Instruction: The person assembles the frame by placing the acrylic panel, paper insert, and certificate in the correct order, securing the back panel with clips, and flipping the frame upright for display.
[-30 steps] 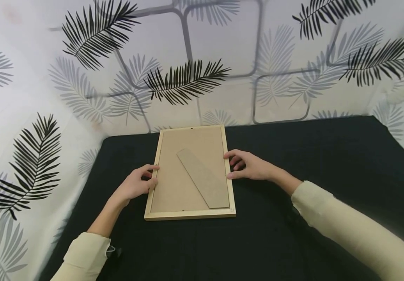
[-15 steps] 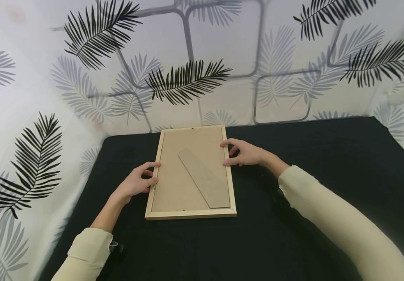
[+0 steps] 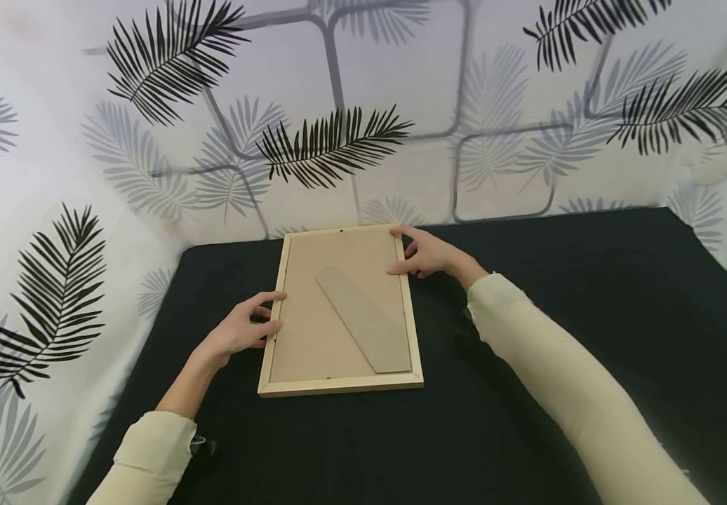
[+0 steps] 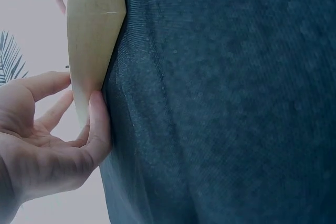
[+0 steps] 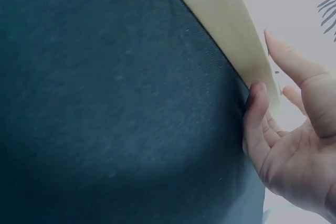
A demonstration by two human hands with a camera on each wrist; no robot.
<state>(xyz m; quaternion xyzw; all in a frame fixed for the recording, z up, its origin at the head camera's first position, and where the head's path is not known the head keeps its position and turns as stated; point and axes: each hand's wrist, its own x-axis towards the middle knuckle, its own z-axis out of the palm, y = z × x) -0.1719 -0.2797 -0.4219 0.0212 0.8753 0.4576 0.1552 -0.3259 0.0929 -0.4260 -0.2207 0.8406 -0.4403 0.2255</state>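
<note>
Your L hand is clamped on the L edge of the frame, approx mid-length; your R hand on its R edge, nr far corner. Frame's back-up on blk cloth, strut diag. across backing.
</note>
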